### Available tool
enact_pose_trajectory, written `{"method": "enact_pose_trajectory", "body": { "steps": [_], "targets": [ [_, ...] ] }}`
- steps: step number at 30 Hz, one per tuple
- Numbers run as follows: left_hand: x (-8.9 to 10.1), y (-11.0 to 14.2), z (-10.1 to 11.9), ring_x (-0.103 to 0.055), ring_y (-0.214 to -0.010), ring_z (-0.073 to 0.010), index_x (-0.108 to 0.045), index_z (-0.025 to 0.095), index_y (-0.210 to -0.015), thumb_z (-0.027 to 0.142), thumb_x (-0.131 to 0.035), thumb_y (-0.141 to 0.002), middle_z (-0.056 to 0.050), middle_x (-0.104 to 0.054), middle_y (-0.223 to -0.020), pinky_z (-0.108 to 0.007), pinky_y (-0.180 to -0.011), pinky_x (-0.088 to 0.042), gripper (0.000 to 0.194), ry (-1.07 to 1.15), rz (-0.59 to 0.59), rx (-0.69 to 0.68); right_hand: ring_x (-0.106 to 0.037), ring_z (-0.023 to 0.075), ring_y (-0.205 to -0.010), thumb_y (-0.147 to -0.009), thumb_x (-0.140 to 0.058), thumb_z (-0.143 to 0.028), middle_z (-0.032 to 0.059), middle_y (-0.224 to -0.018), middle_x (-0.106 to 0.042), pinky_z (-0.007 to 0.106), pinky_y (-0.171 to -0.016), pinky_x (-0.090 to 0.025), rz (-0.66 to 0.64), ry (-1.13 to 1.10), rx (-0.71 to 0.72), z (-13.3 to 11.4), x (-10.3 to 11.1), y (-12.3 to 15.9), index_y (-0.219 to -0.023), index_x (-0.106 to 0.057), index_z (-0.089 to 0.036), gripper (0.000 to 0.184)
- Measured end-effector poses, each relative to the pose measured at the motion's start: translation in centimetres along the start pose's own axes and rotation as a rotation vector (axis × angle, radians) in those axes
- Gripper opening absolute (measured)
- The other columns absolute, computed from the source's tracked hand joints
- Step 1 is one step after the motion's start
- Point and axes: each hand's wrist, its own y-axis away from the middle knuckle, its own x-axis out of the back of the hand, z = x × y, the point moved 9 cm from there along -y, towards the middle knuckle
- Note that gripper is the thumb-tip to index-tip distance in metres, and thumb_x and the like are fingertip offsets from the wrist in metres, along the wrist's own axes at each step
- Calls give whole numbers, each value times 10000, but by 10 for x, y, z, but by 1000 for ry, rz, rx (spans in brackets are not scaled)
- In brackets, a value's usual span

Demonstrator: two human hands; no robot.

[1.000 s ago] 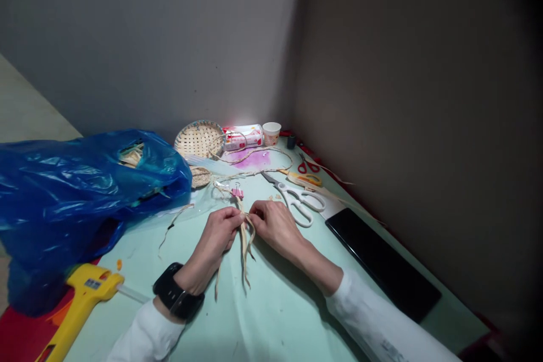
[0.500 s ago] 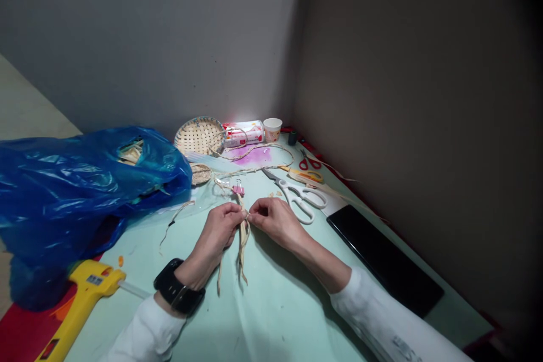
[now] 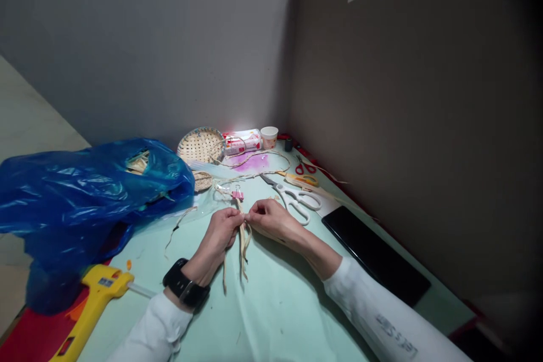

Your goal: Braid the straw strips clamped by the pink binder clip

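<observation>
Left hand (image 3: 221, 231) and right hand (image 3: 271, 219) pinch the straw strips (image 3: 243, 240) with thumb and finger, their tips close together.
The strips are over the middle of the bench (image 3: 271, 305), running from the pink clip (image 3: 238, 195) to the hands, with loose ends trailing out on the near side. A good way, I think, is to pinch snugly, pull gently so the strips don't snap, and keep the loose ends from getting mixed up.

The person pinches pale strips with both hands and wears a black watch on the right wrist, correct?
Not quite: the head view shows the black watch on the left wrist. The left hand and right hand do pinch pale strips.
</observation>
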Motion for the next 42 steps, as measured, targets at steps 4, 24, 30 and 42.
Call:
{"method": "enact_pose_trajectory", "body": {
  "steps": [4, 24, 30, 42],
  "targets": [
    [-1, 3, 3, -191, -313, -9, -446, 182, -582, 267, -660, -611, 116, -288, -390, -160, -335, -102, 232, -2, 0, -5, -543, 110, -640, -738, -661, -345, 9, -702, -650, 196, -551, -351, -8, 45, 75, -9, 1, 2, -830, -693, -131, 236],
    [-6, 3, 3, -173, -372, -13, -513, 160, -652, 320, -687, -593, 109, -305, -459, -173, -367, -87, 244, -13, -96, -13, -617, 145, -666, -742, -561, -216, 58, -717, -717, 223, -585, -356, 44, 237, 65, -18, 11, 8, -779, -725, -146, 181],
    [-3, 3, 4, -194, -349, -19, -461, 179, -568, 288, -639, -594, 108, -282, -409, -181, -364, -86, 211, -25, -6, -29, -617, 175, -709, -792, -516, -203, 69, -758, -697, 250, -588, -349, 114, 345, 43, -23, 9, 17, -831, -672, -155, 168],
    [0, 3, 0, -196, -369, -7, -391, 188, -550, 214, -552, -547, 118, -257, -443, -158, -385, -101, 163, 67, 4, -51, -522, 219, -820, -881, -448, -53, 106, -813, -586, 317, -662, -405, 285, 982, 555, -63, -35, 46, -917, -568, -121, 143]
  ]
}}
